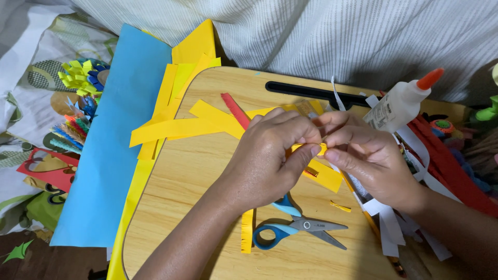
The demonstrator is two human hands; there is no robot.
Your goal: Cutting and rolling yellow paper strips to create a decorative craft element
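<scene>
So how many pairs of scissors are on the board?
1: blue-handled scissors lie on the board below the left hand. More may be hidden under the paper strips.

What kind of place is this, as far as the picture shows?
Probably a bed or sofa at home, used for paper craft: a wooden lap desk lies on striped bedding, with scissors and a glue bottle.
</scene>
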